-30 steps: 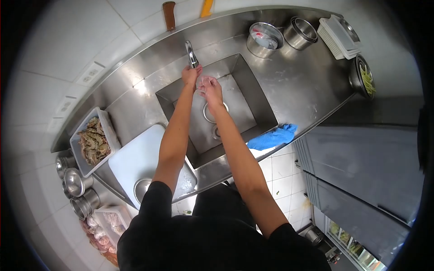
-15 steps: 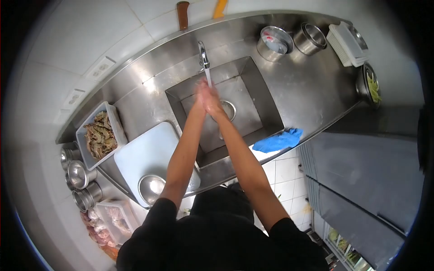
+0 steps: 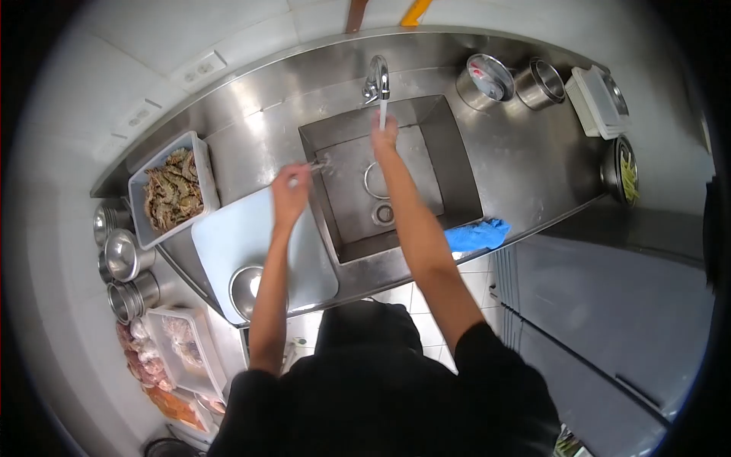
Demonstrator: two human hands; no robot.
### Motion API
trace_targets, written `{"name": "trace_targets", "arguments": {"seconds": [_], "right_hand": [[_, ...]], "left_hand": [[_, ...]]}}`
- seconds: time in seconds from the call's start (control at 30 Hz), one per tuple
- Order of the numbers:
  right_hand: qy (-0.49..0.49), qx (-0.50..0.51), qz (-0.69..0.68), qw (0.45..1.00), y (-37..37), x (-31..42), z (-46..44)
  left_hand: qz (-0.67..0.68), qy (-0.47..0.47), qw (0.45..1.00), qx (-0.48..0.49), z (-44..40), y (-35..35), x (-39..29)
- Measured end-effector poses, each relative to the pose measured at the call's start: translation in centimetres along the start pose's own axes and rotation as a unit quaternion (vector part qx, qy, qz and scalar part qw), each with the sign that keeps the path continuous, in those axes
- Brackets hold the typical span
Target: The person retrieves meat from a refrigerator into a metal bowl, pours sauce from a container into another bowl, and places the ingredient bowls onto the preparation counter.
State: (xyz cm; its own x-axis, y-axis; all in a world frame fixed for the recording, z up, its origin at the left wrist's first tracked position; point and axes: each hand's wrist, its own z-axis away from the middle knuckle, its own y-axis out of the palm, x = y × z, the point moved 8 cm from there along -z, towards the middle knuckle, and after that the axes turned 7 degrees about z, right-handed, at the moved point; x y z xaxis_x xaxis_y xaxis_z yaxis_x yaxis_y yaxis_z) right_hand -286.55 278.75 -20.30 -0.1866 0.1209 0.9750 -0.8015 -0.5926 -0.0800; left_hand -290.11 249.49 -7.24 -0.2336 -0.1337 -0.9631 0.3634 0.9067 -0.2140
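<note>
My left hand [image 3: 291,194] is over the sink's left edge, above the corner of a white cutting board [image 3: 221,232]. Its fingers are curled together, and a thin greyish streak shows at their tips; whether it is an object or water I cannot make out. Under the running faucet [image 3: 378,75] is my right hand [image 3: 385,135], wet and partly hidden by the stream, its fingers unclear. Below both lies the steel sink [image 3: 457,171], with a ring-shaped piece and a drain [image 3: 383,214] at its bottom.
A tub of shrimp [image 3: 177,190] stands left. A metal bowl [image 3: 247,292] rests on the board. A blue cloth [image 3: 480,235] lies on the front edge. Steel pots [image 3: 483,82] and a white basket [image 3: 592,103] stand back right; a container of meat [image 3: 183,346] is lower left.
My hands were together under the water. The left has moved away left and toward me, to the sink's edge; the right stays under the stream. The camera view has shifted slightly.
</note>
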Motion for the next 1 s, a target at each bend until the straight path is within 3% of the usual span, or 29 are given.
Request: {"name": "trace_targets", "arguments": {"seconds": [0.07, 0.1, 0.13, 0.17, 0.2, 0.27, 0.33, 0.37, 0.4, 0.47, 0.5, 0.57, 0.6, 0.63, 0.67, 0.7, 0.77, 0.8, 0.83, 0.87, 0.93, 1.0], "right_hand": [[0.178, 0.159, -0.174, 0.955, 2.6, -1.8, -3.1], [0.344, 0.278, -0.258, 0.859, 3.1, 0.5, -1.9], [0.339, 0.293, -0.348, 0.823, 2.6, 3.8, -2.1], [0.328, 0.306, -0.435, 0.781, 2.2, 6.5, -1.9], [0.284, 0.284, -0.435, 0.805, 0.6, 7.9, -1.6], [0.189, 0.218, -0.429, 0.856, -5.2, 9.8, 0.3], [0.095, 0.222, -0.23, 0.943, -13.0, 5.6, 2.8], [0.066, 0.174, -0.185, 0.965, -18.8, 7.1, 6.9], [0.039, 0.126, -0.139, 0.981, -24.4, 8.6, 12.2], [0.065, -0.13, -0.026, 0.989, -39.6, 9.8, 22.7], [0.012, -0.203, 0.082, 0.976, -48.5, 9.6, 27.2], [-0.037, -0.453, 0.078, 0.887, -67.1, 10.1, 38.6], [-0.083, -0.596, 0.122, 0.789, -78.2, 9.2, 44.4], [-0.067, -0.688, 0.245, 0.679, -84.9, 13.4, 51.4], [-0.091, -0.788, 0.311, 0.524, -88.9, 17.0, 57.3], [-0.1, -0.816, 0.309, 0.478, -92.3, 20.3, 60.9], [-0.101, -0.785, 0.404, 0.459, -99.5, 25.6, 63.6], [-0.068, -0.746, 0.399, 0.528, -103.4, 26.8, 63.4], [-0.018, -0.75, 0.377, 0.543, -104.7, 28.4, 63.8], [-0.005, -0.737, 0.368, 0.566, -106.7, 29.3, 64.3], [0.017, -0.671, 0.336, 0.661, -109.7, 29.3, 63.5], [-0.009, -0.688, 0.348, 0.637, -111.1, 28.4, 62.5]], "left_hand": [[-0.238, 0.042, 0.97, -0.006, 3.0, -7.5, -4.3], [-0.336, 0.033, 0.941, -0.006, 4.9, -10.9, -4.6], [-0.413, 0.017, 0.911, 0.002, 7.2, -14.0, -4.9], [-0.435, -0.068, 0.898, 0.008, 9.7, -17.6, -3.9], [-0.461, -0.071, 0.883, 0.046, 12.2, -21.0, -2.2], [-0.443, -0.195, 0.871, 0.087, 17.4, -24.9, -1.1], [-0.434, -0.298, 0.835, 0.159, 22.7, -28.5, 5.8], [-0.387, -0.161, 0.863, 0.282, 25.4, -31.5, 14.0], [-0.298, -0.367, 0.868, 0.154, 26.2, -30.7, 13.3], [-0.282, -0.321, 0.899, 0.097, 27.4, -32.0, 17.1], [-0.209, -0.337, 0.918, 0.033, 27.5, -32.2, 17.0], [-0.098, -0.329, 0.939, -0.033, 25.6, -29.3, 15.9], [-0.058, -0.31, 0.948, -0.045, 24.7, -27.6, 14.6], [-0.016, -0.294, 0.953, -0.067, 24.9, -26.0, 11.7], [0.024, -0.278, 0.956, -0.095, 25.3, -25.1, 8.0], [0.037, -0.266, 0.957, -0.105, 26.1, -21.1, 1.1], [0.183, -0.192, 0.963, -0.042, 24.6, -18.3, 2.0], [0.262, -0.204, 0.943, -0.035, 23.9, -16.7, 2.8], [0.341, -0.214, 0.915, -0.028, 24.1, -13.1, 1.5], [0.367, -0.255, 0.895, -0.001, 25.3, -8.9, -1.8], [0.357, -0.196, 0.909, 0.089, 26.5, -0.2, -7.2], [0.393, -0.275, 0.872, 0.1, 29.8, 8.9, -12.0]]}}
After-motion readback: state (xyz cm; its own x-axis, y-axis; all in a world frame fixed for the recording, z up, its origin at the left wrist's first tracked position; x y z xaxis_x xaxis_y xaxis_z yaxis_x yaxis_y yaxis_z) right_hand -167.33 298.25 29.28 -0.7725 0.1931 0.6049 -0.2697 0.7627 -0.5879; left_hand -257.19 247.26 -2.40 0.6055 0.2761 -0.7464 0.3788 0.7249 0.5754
